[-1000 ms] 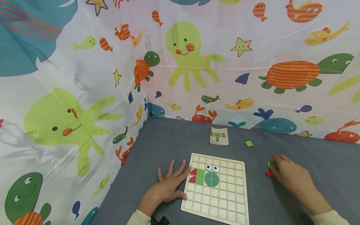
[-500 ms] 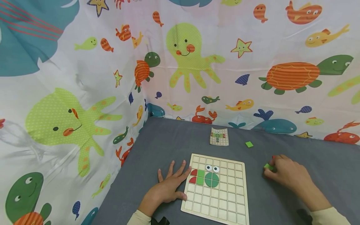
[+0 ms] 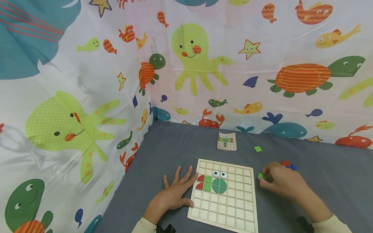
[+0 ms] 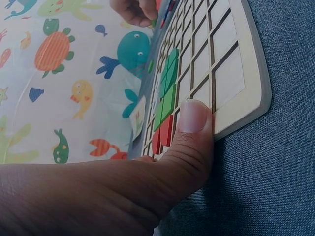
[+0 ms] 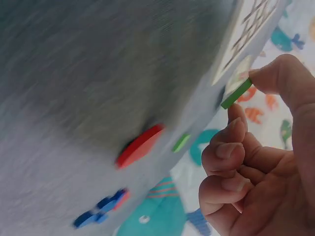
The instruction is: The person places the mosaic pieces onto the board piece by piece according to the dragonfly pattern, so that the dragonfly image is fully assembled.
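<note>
My right hand [image 3: 281,179] pinches a small green square tile [image 3: 261,176] between thumb and forefinger, just right of the wooden grid board [image 3: 240,204]. Seen from the right wrist, that tile [image 5: 237,93] is edge-on and the other fingers are curled in. My left hand [image 3: 175,194] lies with fingers spread at the board's left edge, its thumb [image 4: 192,123] resting on the rim. Set in the grid are two red curved tiles [image 3: 199,186], green squares [image 3: 207,183], a dark green circle [image 3: 219,185] made of pieces and two eye tiles [image 3: 216,173].
Behind the board lies a small pattern card [image 3: 227,145], with a loose green tile [image 3: 257,149] to its right. A red tile [image 3: 285,163] and blue pieces [image 3: 293,167] lie beyond my right hand. A sea-animal curtain [image 3: 204,106] borders the grey table [image 3: 175,142].
My right hand has picked up the green tile and carried it left toward the board. Red and blue pieces now show behind it. The left hand has not moved.
</note>
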Tool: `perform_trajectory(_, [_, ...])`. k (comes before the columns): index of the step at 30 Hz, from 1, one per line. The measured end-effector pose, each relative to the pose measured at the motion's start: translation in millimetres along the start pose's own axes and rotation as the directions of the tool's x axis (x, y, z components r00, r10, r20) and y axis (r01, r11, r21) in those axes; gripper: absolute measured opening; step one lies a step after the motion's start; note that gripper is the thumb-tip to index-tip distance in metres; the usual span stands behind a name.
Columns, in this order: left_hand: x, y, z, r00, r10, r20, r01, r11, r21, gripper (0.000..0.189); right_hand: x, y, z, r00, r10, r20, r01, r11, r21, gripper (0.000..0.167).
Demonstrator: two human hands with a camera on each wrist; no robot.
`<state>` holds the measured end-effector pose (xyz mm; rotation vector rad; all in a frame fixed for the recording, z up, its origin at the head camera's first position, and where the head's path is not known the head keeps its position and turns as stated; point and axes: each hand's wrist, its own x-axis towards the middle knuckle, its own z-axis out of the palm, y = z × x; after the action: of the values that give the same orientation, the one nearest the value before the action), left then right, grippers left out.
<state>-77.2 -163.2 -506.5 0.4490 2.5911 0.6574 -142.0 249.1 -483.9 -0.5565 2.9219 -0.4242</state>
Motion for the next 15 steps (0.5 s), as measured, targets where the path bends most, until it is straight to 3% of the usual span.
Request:
perform_trajectory(6, [-0.5,1.0,-0.4,1.000,0.001,0.002,-0.001,1.000,0.006,0.107,2.8,-30.1,8.0,0.995,-0.097,-0.030,0.097,0.995,0.017,0.021])
perform_trajectory(15, [-1.2,2.3,-1.3,1.000,0.008,-0.005,-0.008,1.000,0.010,0.107,15.5,-58.4,22.8,0.984,-0.178,-0.003,0.178,0.983,0.041,0.020])
